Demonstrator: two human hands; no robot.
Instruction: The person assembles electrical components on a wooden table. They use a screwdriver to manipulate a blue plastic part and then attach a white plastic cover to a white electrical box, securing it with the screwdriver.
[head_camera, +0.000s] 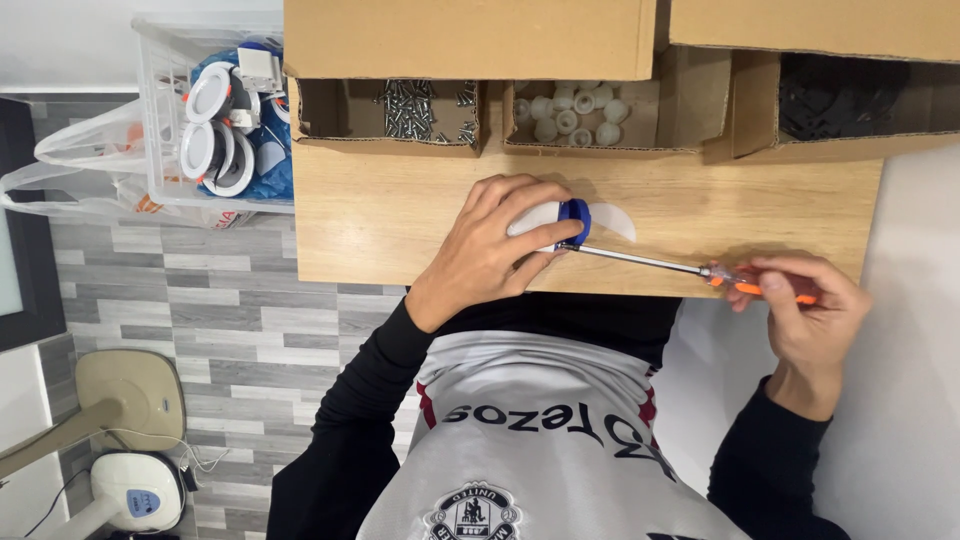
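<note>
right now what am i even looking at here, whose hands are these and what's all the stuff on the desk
This is one picture from a camera worn on a person's head, looking down at their own two bare hands. The left hand grips a small white and blue round plastic part on the light wooden tabletop. The right hand holds an orange-handled screwdriver, its tip at that part. Behind stand open cardboard boxes: one with metal screws, one with white round caps, one with black parts.
</note>
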